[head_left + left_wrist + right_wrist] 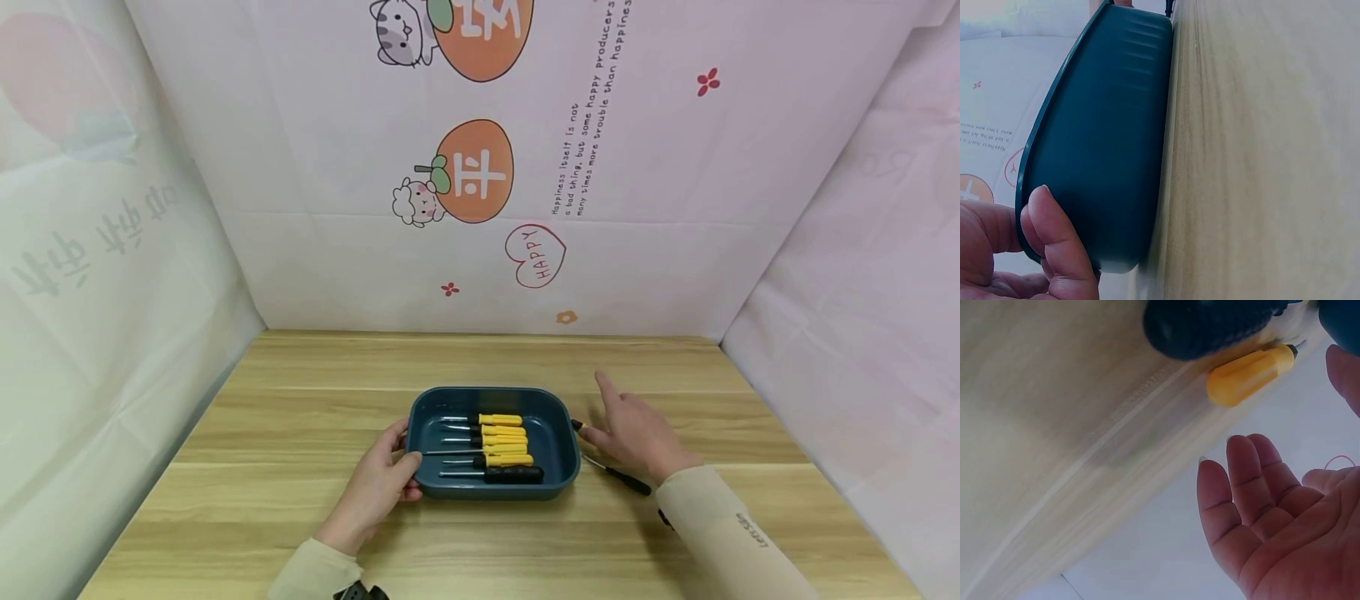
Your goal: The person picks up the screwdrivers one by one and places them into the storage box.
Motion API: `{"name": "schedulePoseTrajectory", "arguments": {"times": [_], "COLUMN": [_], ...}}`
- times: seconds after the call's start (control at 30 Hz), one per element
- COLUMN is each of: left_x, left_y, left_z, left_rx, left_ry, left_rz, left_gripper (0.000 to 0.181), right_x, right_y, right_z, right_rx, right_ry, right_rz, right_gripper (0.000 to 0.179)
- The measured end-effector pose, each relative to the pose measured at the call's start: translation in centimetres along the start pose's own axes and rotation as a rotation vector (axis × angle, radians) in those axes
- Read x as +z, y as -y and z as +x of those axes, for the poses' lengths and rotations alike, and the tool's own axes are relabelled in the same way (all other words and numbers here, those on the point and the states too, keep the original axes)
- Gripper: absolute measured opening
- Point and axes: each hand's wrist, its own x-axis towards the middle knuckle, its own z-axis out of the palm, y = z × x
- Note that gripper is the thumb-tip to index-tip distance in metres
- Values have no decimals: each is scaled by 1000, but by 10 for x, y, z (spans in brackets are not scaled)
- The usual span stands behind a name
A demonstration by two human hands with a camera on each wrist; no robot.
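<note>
A dark blue-green plastic tray sits on the table, several yellow-handled screwdrivers and a black-handled screwdriver lying inside it. My left hand grips the tray's left end, thumb over the rim; the left wrist view shows the fingers round the tray wall. To the right of the tray, my right hand hovers with fingers spread, holding nothing. Near it lie another black-handled screwdriver and a yellow-handled screwdriver, the latter mostly hidden behind the hand in the head view.
The wood-grain table meets a printed white cloth backdrop at its far edge. White cloth side panels stand along the left and right.
</note>
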Motion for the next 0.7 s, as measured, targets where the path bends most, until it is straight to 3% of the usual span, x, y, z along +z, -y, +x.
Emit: {"name": "schedulePoseTrajectory", "arguments": {"times": [0.7], "left_x": [2], "left_y": [2], "left_z": [0], "left_rx": [10], "left_ry": [-8], "left_rz": [-8], "left_gripper": [61], "right_x": [8], "right_y": [-1], "right_z": [-4], "right_rx": [14], "right_ry": [47], "right_rz": [-3], "right_gripper": [77]}}
